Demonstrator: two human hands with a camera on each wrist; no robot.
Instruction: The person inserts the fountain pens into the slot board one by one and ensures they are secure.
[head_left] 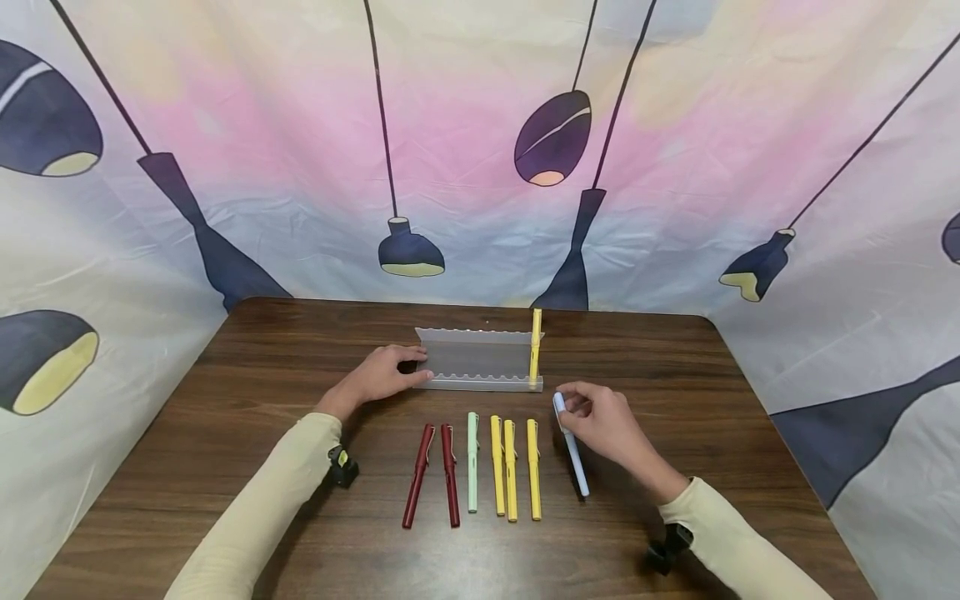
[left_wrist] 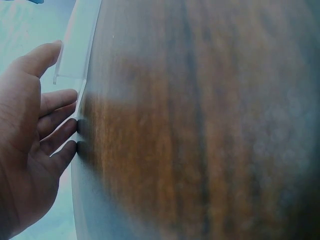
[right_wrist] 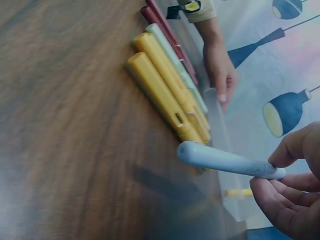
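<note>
At the left end of a clear pen rack (head_left: pixel 480 384), my left hand (head_left: pixel 384 372) steadies it, thumb over the near rail and fingers bent beside the end. The left wrist view shows the rack's edge (left_wrist: pixel 75 55) between that thumb and the fingers. My right hand (head_left: pixel 600 421) pinches a light blue pen (head_left: pixel 574 458) near its upper end, between thumb and fingers. The pen slants above the table, its lower end toward me. One yellow pen (head_left: pixel 535 350) lies across the rack in its rightmost notch.
In front of the rack lie two dark red pens (head_left: pixel 418 477), a mint green pen (head_left: pixel 472 462) and three yellow pens (head_left: pixel 533 471), roughly side by side on the wooden table (head_left: pixel 300 550). Behind the table hangs a cloth (head_left: pixel 480 167) printed with lamps.
</note>
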